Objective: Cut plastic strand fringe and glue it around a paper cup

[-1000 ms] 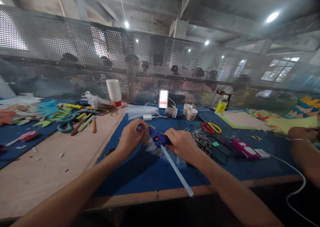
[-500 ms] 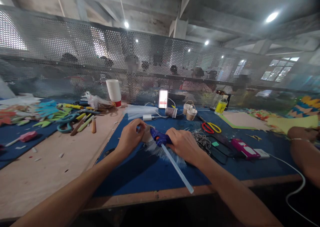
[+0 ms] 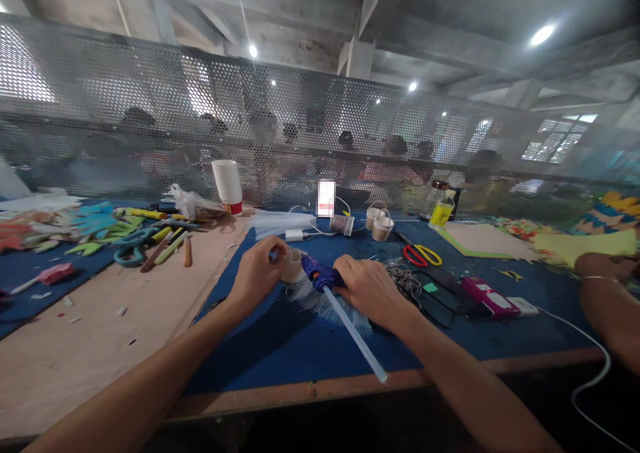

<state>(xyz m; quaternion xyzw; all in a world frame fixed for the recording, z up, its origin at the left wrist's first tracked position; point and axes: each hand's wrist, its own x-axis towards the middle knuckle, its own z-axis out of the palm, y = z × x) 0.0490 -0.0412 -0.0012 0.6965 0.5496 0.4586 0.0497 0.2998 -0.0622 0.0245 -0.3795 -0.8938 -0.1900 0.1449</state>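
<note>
My right hand [image 3: 367, 286] is wrapped round the handle of a blue glue gun [image 3: 320, 274]. A long translucent glue stick [image 3: 355, 336] sticks out of its back end towards me. The nozzle points away and to the left, close to my left hand [image 3: 260, 270]. My left hand is closed, thumb and fingers pinched on a small beige piece [image 3: 293, 266] that they partly hide. Below the glue gun, a bundle of clear, thin strands [image 3: 325, 306] lies spread on the blue mat [image 3: 260, 356].
Behind my hands are a spool of twine [image 3: 343, 224], small cups [image 3: 383, 228] and a lit phone screen [image 3: 326, 198]. To the right lie scissors [image 3: 423, 255] and a magenta device [image 3: 490, 298]; another person's arm [image 3: 607, 306] is beyond. Tools [image 3: 165, 243] and stacked paper cups [image 3: 227, 186] stand left.
My left hand has shifted very slightly left with the beige piece. My right hand and the glue gun have stayed almost in place.
</note>
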